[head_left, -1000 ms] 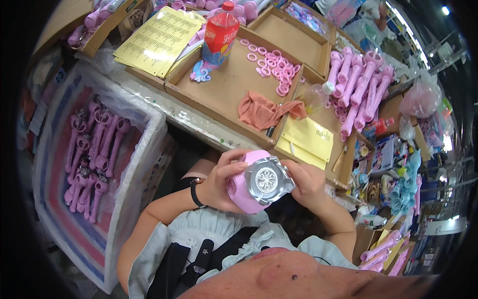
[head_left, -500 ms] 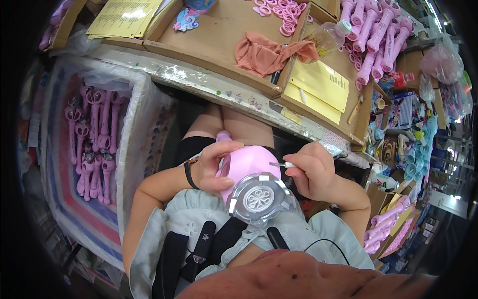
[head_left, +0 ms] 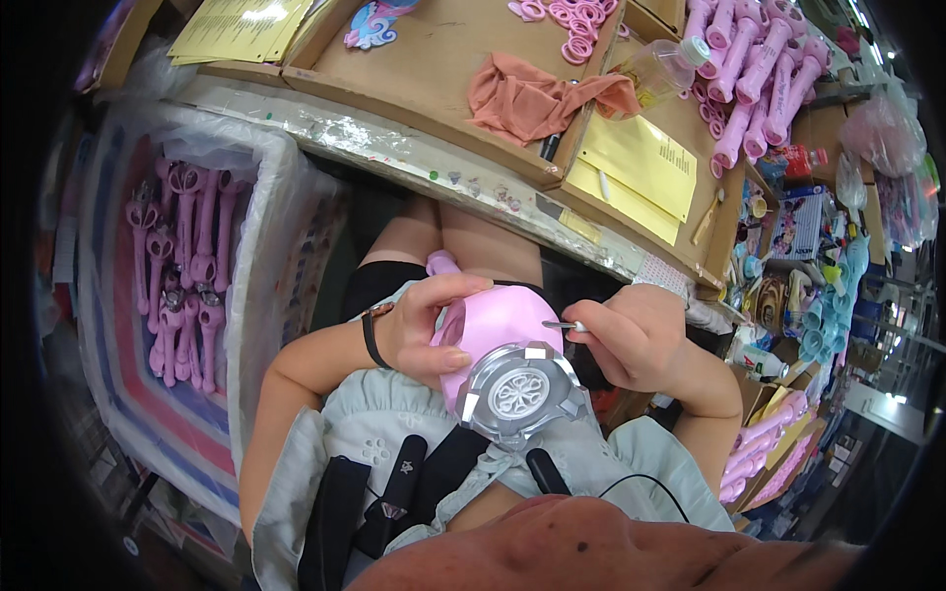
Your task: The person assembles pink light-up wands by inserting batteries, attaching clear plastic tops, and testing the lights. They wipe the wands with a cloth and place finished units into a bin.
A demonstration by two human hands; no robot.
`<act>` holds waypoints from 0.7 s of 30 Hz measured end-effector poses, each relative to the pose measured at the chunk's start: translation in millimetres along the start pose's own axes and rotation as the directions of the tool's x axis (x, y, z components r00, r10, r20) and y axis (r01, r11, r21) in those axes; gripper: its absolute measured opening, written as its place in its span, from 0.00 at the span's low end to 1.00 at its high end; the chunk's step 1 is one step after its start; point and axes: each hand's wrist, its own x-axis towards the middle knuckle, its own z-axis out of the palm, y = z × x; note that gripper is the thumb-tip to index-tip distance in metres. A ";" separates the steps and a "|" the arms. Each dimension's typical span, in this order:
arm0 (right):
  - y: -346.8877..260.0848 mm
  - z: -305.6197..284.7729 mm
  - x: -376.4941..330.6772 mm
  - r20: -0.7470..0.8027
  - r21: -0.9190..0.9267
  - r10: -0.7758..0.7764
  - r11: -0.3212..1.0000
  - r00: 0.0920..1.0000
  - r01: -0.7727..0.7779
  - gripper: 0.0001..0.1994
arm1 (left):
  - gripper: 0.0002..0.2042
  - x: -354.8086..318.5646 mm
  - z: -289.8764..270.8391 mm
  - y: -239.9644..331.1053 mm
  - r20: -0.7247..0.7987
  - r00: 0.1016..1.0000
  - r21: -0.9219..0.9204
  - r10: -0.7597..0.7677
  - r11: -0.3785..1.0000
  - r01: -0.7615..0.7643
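My left hand [head_left: 422, 333] is closed around a pink plastic toy wand [head_left: 505, 317] above my lap, thumb and fingers on its side. A faceted silver cap with a raised flower pattern [head_left: 519, 394] sits on the end turned toward me. Part of the pink handle [head_left: 442, 263] shows beyond my fingers, over my thighs. Pinched in my right hand [head_left: 639, 340] is a thin metal-tipped tool [head_left: 564, 325] with a pale handle, mostly hidden by the fingers. Its tip lies against or very near the pink surface; contact is hard to tell.
A plastic-lined crate [head_left: 258, 295] of pink wands stands at my left. Across the workbench [head_left: 394, 167] are cardboard trays, an orange cloth [head_left: 532, 97], yellow sheets [head_left: 641, 167], a clear bottle [head_left: 658, 74] and pink rings. More pink wands [head_left: 759, 84] lie at the far right.
My right hand has shifted slightly right and turned, so less of the tool's handle shows. The wand with its silver cap has tilted a little in my left hand.
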 end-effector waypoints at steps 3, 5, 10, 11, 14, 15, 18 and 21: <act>6.0 12.7 -1.6 -0.188 -0.235 -0.202 0.959 0.961 0.155 0.14 | 0.30 -1.6 -3.3 5.1 -0.002 0.984 -0.243 -0.180 0.954 0.174; 8.6 13.5 -6.1 -0.158 -0.258 -0.205 0.953 0.966 0.160 0.16 | 0.31 -3.8 -5.9 4.4 0.001 0.997 -0.095 -0.078 0.992 0.078; 1.2 30.4 -15.9 -0.259 0.246 0.129 0.967 0.957 -0.064 0.12 | 0.31 -9.9 -6.9 3.1 0.013 0.987 -0.109 -0.162 0.981 0.163; 0.8 37.7 -15.8 -0.346 0.297 0.100 0.955 0.933 0.008 0.13 | 0.31 -10.0 -5.8 2.0 0.003 0.989 -0.156 -0.148 0.977 0.147; 0.9 52.6 -16.7 -0.503 0.419 0.132 0.902 0.854 0.107 0.18 | 0.32 -9.7 -7.2 3.5 0.027 0.985 -0.223 -0.168 0.960 0.169; 0.1 54.7 -17.9 -0.535 0.458 0.163 0.880 0.829 0.122 0.20 | 0.32 -8.8 -7.3 3.8 0.033 0.985 -0.227 -0.171 0.958 0.174; -3.3 49.2 -24.7 -0.334 0.660 0.307 0.751 0.891 -0.011 0.22 | 0.32 -5.4 -7.2 4.6 0.040 0.983 -0.239 -0.180 0.953 0.184; -7.1 48.5 -27.7 -0.319 0.682 0.379 0.728 0.869 -0.068 0.21 | 0.32 -3.2 -2.6 1.5 0.021 0.992 -0.304 -0.126 0.944 0.126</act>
